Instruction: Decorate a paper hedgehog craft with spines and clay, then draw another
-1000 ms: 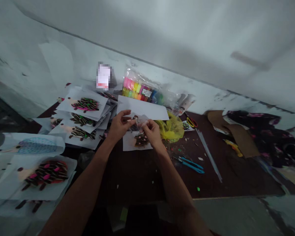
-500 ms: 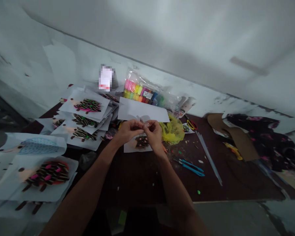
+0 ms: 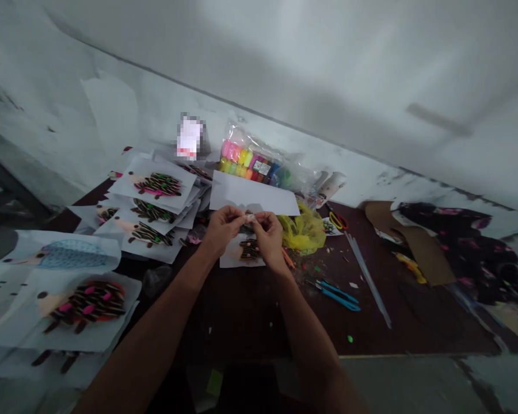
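Note:
My left hand (image 3: 223, 230) and my right hand (image 3: 269, 234) meet over the table, fingers and thumbs pinched. Between their fingertips is a small, pale, see-through crinkled piece (image 3: 251, 217), which looks like plastic wrap; the fingers partly cover it. Just below them lies a white paper with a hedgehog picture (image 3: 249, 249), its striped dark body dotted with pink; my right hand hides part of it. Behind the hands lies a blank white sheet (image 3: 254, 192). A crumpled yellow plastic bag (image 3: 304, 230) is close to the right hand.
Stacked hedgehog pictures (image 3: 155, 184) cover the left side, more (image 3: 86, 305) nearer me. At the wall stands a clear bag of coloured clay (image 3: 246, 161). To the right lie a blue cutter (image 3: 339, 294), scissors (image 3: 338, 220), clear glue sticks (image 3: 369, 279) and a yellow-handled tool (image 3: 409, 267).
Both hands stay together, with small finger movements on the clear piece. The view has shifted slightly, so most things appear a little further right.

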### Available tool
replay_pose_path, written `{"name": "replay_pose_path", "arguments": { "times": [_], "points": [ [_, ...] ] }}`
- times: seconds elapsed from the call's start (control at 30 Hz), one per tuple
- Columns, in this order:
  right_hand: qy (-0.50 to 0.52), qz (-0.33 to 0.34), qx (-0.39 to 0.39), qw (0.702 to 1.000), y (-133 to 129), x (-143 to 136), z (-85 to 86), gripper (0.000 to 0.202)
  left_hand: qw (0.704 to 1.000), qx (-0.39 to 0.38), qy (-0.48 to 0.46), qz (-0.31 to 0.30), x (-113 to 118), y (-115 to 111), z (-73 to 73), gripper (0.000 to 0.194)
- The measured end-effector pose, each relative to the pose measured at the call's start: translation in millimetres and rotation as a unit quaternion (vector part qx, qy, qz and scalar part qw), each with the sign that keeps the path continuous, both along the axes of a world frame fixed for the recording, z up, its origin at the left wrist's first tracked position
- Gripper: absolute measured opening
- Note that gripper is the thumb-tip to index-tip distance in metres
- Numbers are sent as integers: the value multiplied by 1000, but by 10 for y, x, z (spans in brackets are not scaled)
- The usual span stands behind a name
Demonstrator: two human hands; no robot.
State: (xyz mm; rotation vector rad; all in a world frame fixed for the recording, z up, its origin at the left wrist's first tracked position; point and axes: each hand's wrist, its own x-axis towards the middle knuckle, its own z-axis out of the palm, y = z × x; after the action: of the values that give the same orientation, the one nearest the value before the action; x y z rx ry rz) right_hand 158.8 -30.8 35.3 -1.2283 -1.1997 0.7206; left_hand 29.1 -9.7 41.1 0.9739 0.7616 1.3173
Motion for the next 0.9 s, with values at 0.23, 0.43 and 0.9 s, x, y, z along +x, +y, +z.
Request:
{"name": "replay_pose_path", "arguments": {
  "times": [0.23, 0.43, 0.9],
  "points": [
    [96, 55, -34, 993, -57, 29, 119, 26, 993, -38, -67, -89, -35, -49, 96, 32],
    [160, 156, -123, 967, -134, 29, 236, 30, 992, -41, -101, -57, -46, -17, 27, 35],
    [22, 97, -45, 994, -55, 113, 164, 25, 997, 12, 20, -75, -65, 2, 7, 26]
  ]
}}
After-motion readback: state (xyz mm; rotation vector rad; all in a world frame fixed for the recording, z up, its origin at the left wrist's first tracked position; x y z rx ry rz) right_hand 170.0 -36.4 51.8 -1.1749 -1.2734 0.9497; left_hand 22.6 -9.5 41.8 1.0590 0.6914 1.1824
